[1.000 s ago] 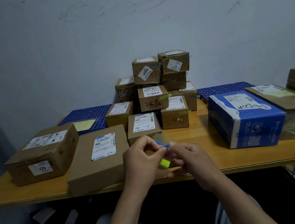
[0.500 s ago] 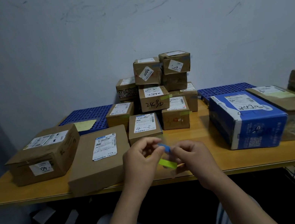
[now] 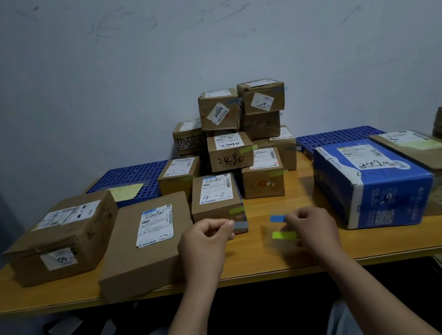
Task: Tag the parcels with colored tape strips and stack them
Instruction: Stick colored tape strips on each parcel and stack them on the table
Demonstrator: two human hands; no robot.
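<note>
While the right hand (image 3: 313, 228) pinches two short pieces of tape between curled fingers, a blue strip (image 3: 277, 218) sticks out to the left above a green strip (image 3: 283, 235), both held over the table (image 3: 289, 258) and touching nothing else. The left hand (image 3: 205, 244) is curled too, thumb against forefinger, and seems to pinch a grey strip (image 3: 241, 225) at the near right corner of a small box (image 3: 215, 198). Whether that piece is already stuck to the cardboard cannot be told.

The small box already carries a green tag on its right edge. Just left of it a flat box (image 3: 144, 240) lies with its near edge past the table's lip. A big blue box (image 3: 373, 184) sits to the right, and the stack (image 3: 237, 134) of tagged parcels stands at the far wall.

From here the main risk is the tape itself. With two strips in one pinch, they could fold together or cling to the fingers, and a tag would be spoiled. An elbow moving left could nudge the overhanging flat box off the edge. The stack looks uneven, so a careless placement on top might tip it.
</note>
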